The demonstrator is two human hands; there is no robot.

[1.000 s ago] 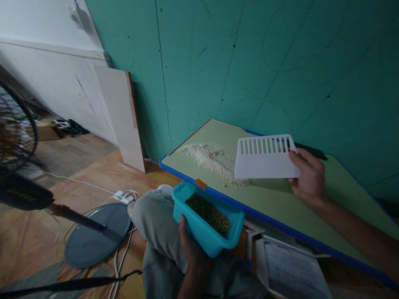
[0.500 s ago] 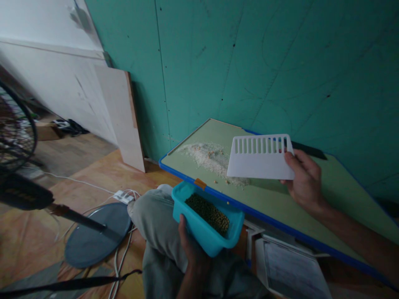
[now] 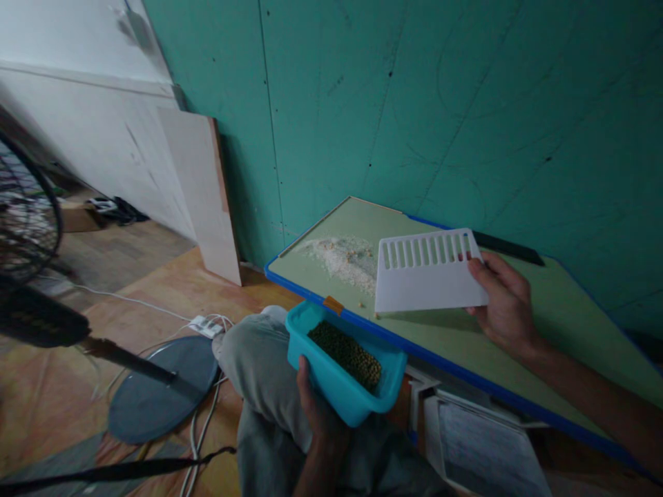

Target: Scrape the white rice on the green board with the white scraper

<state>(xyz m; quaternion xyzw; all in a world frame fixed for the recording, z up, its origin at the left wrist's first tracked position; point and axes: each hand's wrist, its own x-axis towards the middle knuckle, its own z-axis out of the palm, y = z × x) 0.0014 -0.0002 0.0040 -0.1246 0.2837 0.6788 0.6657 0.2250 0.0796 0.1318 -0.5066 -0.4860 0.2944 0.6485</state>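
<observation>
My right hand grips a white slotted plastic scraper by its right edge, its lower edge resting on the green table close to the front border. A spread of white grains lies on the table just left of the scraper. My left hand holds a turquoise plastic tub from below, just under the table's blue front edge. The tub contains small dark green beans.
A teal wall rises behind the table. A standing fan with its round base and cables stand on the floor at left. A wooden board leans on the wall. Papers lie below the table edge.
The scraper has moved left and toward the table's front edge, sweeping over the near end of the grain spread. The tub and my left hand stayed in place.
</observation>
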